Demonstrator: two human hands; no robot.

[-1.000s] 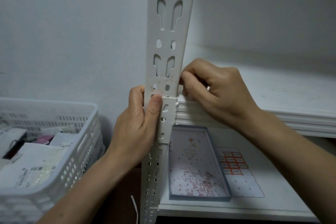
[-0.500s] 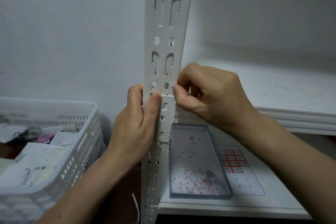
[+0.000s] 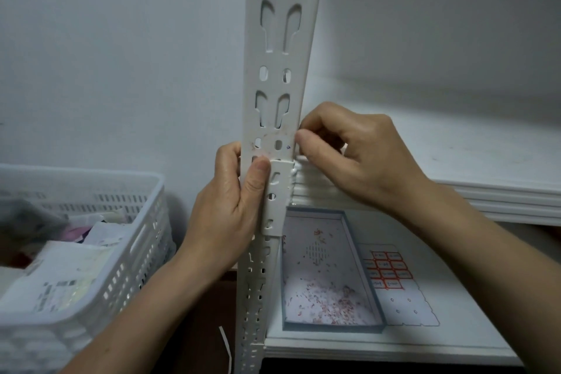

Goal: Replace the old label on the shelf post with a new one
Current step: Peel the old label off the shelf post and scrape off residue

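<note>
The shelf post (image 3: 282,70) stands at centre frame. The left hand (image 3: 230,206) grips it, thumb on the front; the right hand (image 3: 349,155) pinches its right edge beside the faint old label remains (image 3: 270,138). Probably the removing step; next calls for careful peeling.

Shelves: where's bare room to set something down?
The upper shelf is bare right of the right hand. The lower shelf has a strip right of the label sheet; the tray crowds its left. The basket is crowded.
</note>
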